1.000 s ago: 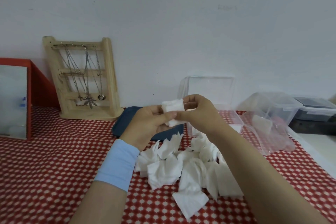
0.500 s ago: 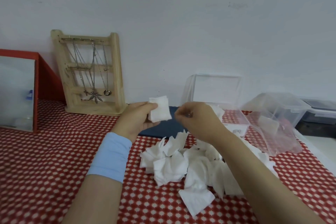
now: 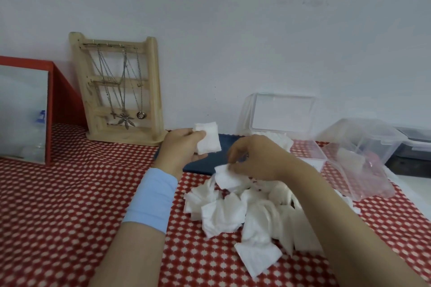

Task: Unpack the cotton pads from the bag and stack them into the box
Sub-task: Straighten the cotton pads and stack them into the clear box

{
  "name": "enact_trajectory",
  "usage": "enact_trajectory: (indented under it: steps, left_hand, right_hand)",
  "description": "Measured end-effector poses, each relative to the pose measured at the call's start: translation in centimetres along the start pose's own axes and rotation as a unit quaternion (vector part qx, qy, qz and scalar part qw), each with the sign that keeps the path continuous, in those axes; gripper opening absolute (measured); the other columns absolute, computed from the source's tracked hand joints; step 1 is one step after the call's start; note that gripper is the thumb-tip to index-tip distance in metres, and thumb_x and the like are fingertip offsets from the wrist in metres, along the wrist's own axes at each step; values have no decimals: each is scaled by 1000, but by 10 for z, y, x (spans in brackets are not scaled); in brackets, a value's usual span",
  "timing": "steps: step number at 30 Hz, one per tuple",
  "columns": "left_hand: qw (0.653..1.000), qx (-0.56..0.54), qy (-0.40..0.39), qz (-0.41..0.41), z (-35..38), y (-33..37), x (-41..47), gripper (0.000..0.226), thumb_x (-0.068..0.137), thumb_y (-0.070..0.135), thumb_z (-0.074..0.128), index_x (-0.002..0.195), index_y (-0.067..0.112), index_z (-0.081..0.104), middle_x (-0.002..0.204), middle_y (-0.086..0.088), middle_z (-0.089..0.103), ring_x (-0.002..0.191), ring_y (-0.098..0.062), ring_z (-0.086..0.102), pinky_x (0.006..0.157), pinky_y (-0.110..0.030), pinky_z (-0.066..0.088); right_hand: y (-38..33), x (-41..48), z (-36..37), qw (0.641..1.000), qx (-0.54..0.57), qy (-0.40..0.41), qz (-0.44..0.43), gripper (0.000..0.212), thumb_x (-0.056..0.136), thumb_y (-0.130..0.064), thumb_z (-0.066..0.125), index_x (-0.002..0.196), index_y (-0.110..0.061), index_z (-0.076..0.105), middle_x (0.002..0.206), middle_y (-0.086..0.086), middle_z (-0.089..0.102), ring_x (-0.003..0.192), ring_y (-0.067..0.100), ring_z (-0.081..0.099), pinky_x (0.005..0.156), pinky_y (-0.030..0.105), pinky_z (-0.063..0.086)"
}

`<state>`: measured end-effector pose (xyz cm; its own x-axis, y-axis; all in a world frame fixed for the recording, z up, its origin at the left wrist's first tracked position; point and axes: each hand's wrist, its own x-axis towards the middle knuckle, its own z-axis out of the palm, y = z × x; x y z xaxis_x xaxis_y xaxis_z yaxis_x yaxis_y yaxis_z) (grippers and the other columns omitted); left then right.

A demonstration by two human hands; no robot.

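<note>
A loose heap of white square cotton pads (image 3: pixel 247 214) lies on the red dotted cloth in front of me. My left hand (image 3: pixel 179 147) holds a small stack of pads (image 3: pixel 208 138) upright above the cloth. My right hand (image 3: pixel 254 158) pinches one pad (image 3: pixel 227 177) at the top of the heap. Behind it stands the clear plastic box (image 3: pixel 312 158) with its lid (image 3: pixel 279 112) raised against the wall; a few pads (image 3: pixel 278 140) show inside. A crumpled clear bag (image 3: pixel 363 170) lies to the right.
A wooden jewellery stand (image 3: pixel 119 93) with necklaces leans at the wall on the left, beside a red-framed mirror (image 3: pixel 25 109). A dark blue flat object (image 3: pixel 224 154) lies under my hands. Another clear lidded container (image 3: pixel 363 137) and a dark tray (image 3: pixel 417 142) sit at the far right.
My hands have parted. The left keeps the stack of pads and has moved left; the right has dropped to the heap and taken hold of a pad.
</note>
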<state>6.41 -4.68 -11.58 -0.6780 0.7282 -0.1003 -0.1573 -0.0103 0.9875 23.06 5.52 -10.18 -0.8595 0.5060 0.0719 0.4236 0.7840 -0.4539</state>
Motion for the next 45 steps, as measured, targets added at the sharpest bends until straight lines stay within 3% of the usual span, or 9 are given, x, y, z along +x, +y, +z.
enact_trajectory:
  steps: [4, 7, 10, 17, 22, 31, 36, 40, 45]
  left_hand:
    - [1000, 6, -3, 6, 3, -1, -2, 9, 98, 10, 64, 91, 15, 68, 107, -9, 71, 99, -23, 69, 67, -28, 62]
    - [1000, 17, -10, 5, 7, -1, -5, 9, 98, 11, 64, 91, 14, 68, 109, -11, 71, 99, -23, 69, 72, -31, 62]
    - [999, 9, -45, -8, 13, -2, -9, 8, 97, 14, 66, 96, 8, 72, 109, -13, 73, 102, -26, 71, 76, -34, 63]
    - [996, 10, -92, -16, 19, -2, -14, 19, 95, 16, 69, 105, 1, 76, 105, -14, 78, 102, -28, 74, 81, -40, 63]
    - [987, 63, -144, 10, 28, -2, -23, 16, 98, 18, 65, 99, 8, 78, 93, -8, 80, 85, -17, 77, 64, -23, 59]
    - [978, 54, -202, -25, 32, -6, -23, 23, 101, 15, 59, 108, -2, 74, 103, -20, 77, 90, -23, 76, 71, -30, 62]
    - [966, -1, -249, -63, 31, -1, -25, 39, 103, 35, 54, 121, 5, 70, 116, -19, 74, 110, -30, 72, 89, -42, 61]
    - [955, 88, -284, -8, 26, -2, -26, 30, 91, 3, 69, 122, 3, 69, 114, -13, 76, 106, -25, 74, 84, -30, 60]
    - [951, 172, -256, -4, 32, 2, -30, 31, 85, 1, 77, 115, 7, 72, 104, -7, 79, 99, -19, 76, 86, -30, 61]
  right_hand:
    - [8, -8, -17, 976, 211, 46, 36, 16, 87, -7, 67, 92, -22, 69, 79, -4, 70, 68, 7, 62, 67, 23, 52]
    - [10, -12, -20, 963, 263, 46, 46, 28, 92, -4, 59, 109, -22, 71, 97, 0, 73, 80, 11, 65, 67, 21, 51]
    - [10, -15, -26, 951, 301, 60, 38, 29, 93, 0, 59, 97, -21, 79, 86, -7, 73, 67, 7, 60, 60, 19, 47]
    - [5, -23, -44, 951, 290, 109, 19, 35, 91, 0, 67, 118, -21, 75, 94, -4, 75, 74, 4, 68, 66, 11, 51]
    - [3, -19, -42, 970, 230, 84, -7, 53, 83, -6, 80, 131, -23, 66, 87, -9, 75, 77, -2, 68, 76, 10, 49]
    - [7, -12, -35, 981, 139, 133, -34, 56, 82, -14, 81, 131, -36, 64, 97, -19, 68, 84, 5, 58, 75, 5, 44]
    - [11, -10, -31, 979, 131, 149, -43, 56, 81, -21, 83, 131, -35, 64, 108, -20, 66, 86, 2, 57, 73, 6, 43]
    - [18, -10, -34, 982, 157, 106, 19, 56, 87, -35, 77, 139, -28, 58, 107, -15, 71, 96, -1, 65, 83, 14, 47]
    - [23, -10, -32, 972, 213, 85, 48, 43, 85, -31, 80, 124, -18, 71, 102, -6, 77, 86, 5, 70, 73, 18, 49]
